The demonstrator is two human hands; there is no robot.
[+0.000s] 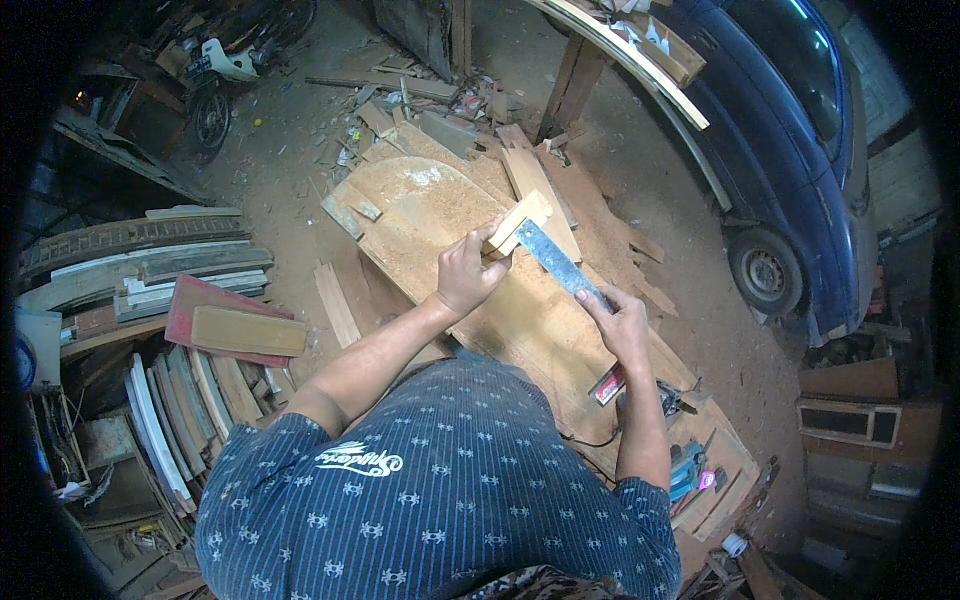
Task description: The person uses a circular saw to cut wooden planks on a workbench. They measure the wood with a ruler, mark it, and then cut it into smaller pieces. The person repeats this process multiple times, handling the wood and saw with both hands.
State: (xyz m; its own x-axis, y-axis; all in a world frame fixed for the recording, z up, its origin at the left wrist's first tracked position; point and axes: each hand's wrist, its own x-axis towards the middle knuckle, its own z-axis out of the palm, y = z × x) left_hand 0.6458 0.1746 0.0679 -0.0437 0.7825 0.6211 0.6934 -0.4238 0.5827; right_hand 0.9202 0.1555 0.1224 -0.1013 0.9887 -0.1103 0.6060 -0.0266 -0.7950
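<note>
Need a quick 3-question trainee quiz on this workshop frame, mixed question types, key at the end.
1. True or false: the left hand holds a small wooden block.
2. Which thing does the right hand hold? A) a hammer B) a metal ruler C) a paintbrush
3. Fill in: the block and ruler are held above a large ____ board.

Key: 1 true; 2 B; 3 wooden
</note>
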